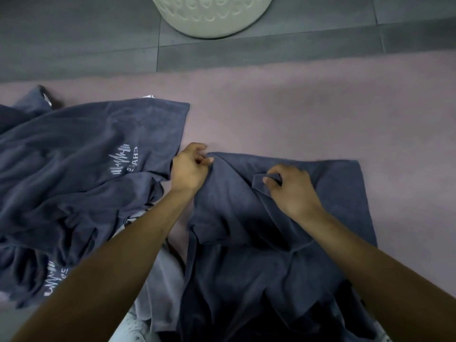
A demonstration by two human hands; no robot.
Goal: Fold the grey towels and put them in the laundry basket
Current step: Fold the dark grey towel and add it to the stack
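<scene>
a person's two bare hands work a grey towel (283, 218) spread in rumpled folds over a mauve surface (296, 114), seen from a camera worn on the head. the left hand (191, 166) sits at the towel's far left corner, its fingers curled in tight and pinching the corner's edge between thumb and fingertips. the right hand (291, 186) rests further in on the same towel, fingers closed round a small raised fold of cloth near the far edge. both forearms reach in from the bottom of the frame, bare to the elbow.

to the left, just beside the left hand and touching its wrist, lies a heap of grey towels (81, 169), unfolded and crumpled, one over another. a pale printed logo (123, 160) shows on the topmost, and a second like it lower down near the left edge. a lighter grey cloth (160, 292) shows between the heap and the towel in hand, under the left forearm.

beyond the mauve surface runs a floor of dark grey tiles (74, 40). on it, at the top of the frame and well apart from the towels, stands the white laundry basket (212, 18), its wall pierced with rows of oval holes. only its lower part is in view, so what it holds cannot be told.
</scene>
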